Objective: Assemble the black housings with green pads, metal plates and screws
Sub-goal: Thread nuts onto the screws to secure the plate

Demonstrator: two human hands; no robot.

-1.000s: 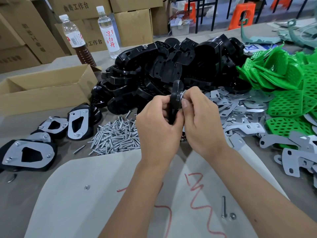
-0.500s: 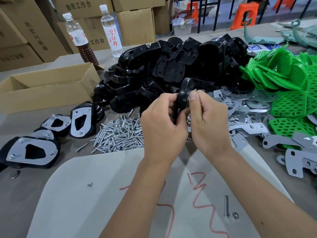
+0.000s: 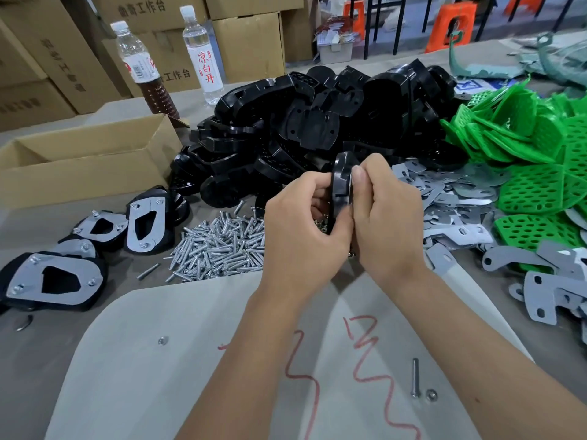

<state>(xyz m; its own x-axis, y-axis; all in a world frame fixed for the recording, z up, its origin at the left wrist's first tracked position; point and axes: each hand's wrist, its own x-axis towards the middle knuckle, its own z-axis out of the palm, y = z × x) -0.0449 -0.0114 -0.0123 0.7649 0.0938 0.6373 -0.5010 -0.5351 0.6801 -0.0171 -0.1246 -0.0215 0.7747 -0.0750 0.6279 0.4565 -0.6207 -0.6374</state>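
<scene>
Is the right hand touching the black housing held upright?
Touching. The head view shows the right hand pinching the black housing at its edge, fingertips pressed on it, while the left hand grips its other side.

A black housing (image 3: pixel 340 185) stood on edge between the left hand (image 3: pixel 305 230) and right hand (image 3: pixel 386 217), a thin metal plate (image 3: pixel 351 188) against its right face. Black housings (image 3: pixel 317 128) lay heaped beyond the hands, screws (image 3: pixel 219 246) piled left, green pads (image 3: pixel 524 160) right.
</scene>
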